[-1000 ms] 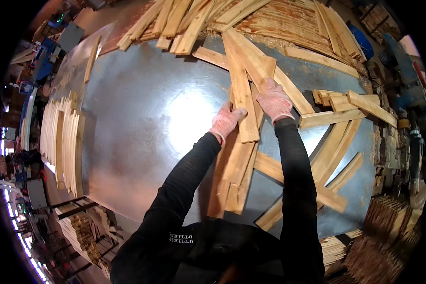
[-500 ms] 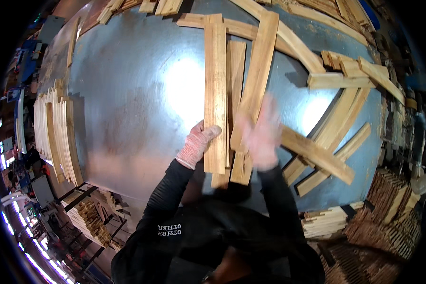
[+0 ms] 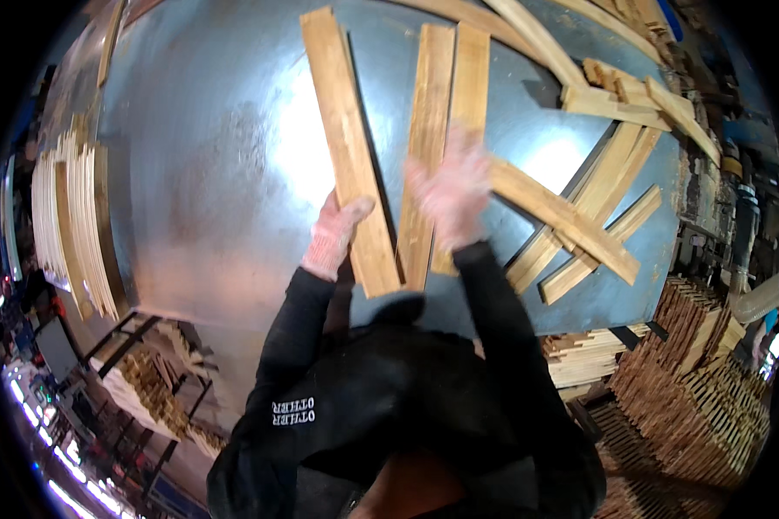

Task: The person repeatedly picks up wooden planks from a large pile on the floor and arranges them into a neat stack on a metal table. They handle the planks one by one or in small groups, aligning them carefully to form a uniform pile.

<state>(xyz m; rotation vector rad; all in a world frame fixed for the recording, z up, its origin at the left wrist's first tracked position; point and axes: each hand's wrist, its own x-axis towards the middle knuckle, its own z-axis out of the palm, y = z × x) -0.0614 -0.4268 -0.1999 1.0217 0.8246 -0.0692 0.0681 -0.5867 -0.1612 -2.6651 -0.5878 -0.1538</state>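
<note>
My left hand, in a pale knit glove, grips the near end of a long wooden slat that lies angled on the shiny metal table. Beside it lie two more slats side by side. My right hand, also gloved and blurred by motion, hovers with fingers spread over those two slats, touching or just above them. Both black sleeves come up from the bottom of the view.
Loose slats lie crossed on the table's right side and far edge. A stack of thin slats on edge stands along the left rim. Piles of cut wood sit below the table at right, and a metal rack at lower left.
The slats have been drawn toward me and spread apart. My left hand took hold of the leftmost slat and swung it left; my right hand moved onto the two middle slats.
</note>
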